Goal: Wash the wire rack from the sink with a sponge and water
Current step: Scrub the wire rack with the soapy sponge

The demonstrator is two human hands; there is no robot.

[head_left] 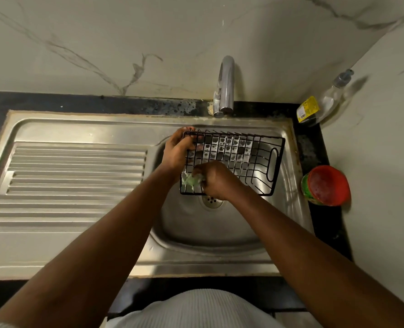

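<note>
A black wire rack (255, 159) is held over the steel sink basin (220, 228), with soap film filling several of its squares. My left hand (178, 150) grips the rack's left end, fingers curled over its far top corner. My right hand (216, 179) holds a soapy green sponge (191, 182) and presses it against the rack's near left corner. The rack's handle loop is at its right end. The drain (211, 201) shows just below the rack.
The chrome tap (226, 86) stands behind the basin, with no water running. A ribbed draining board (73, 181) lies to the left. A clear pump bottle (324, 100) stands in the back right corner. A red-lidded tub (326, 185) sits on the black counter on the right.
</note>
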